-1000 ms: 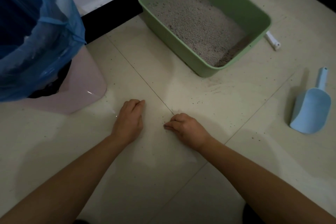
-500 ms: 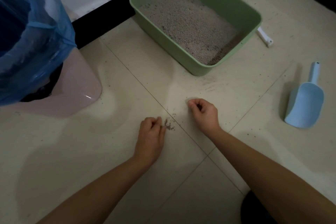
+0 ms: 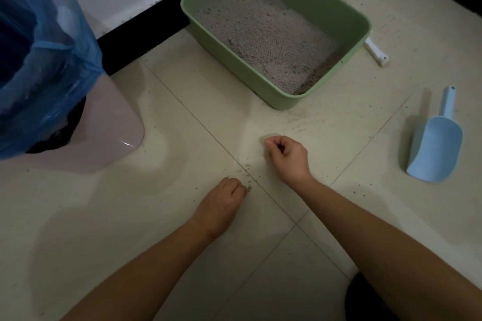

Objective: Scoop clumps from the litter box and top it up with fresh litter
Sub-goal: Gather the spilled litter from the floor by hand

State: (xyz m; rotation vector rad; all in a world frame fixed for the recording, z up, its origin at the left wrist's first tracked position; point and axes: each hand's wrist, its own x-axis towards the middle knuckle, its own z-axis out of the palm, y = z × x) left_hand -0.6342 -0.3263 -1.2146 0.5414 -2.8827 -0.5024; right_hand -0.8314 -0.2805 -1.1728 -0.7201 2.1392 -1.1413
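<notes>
Sitting beyond left hand (image 3: 220,203) and right hand (image 3: 288,157) (both fisted) is the litter box (image 3: 326,4).

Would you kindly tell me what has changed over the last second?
The right hand slid away toward the litter box; the left hand drew back toward the person, beside loose litter grains. Neither visibly took anything. Litter box, blue scoop and bin stayed put.
</notes>
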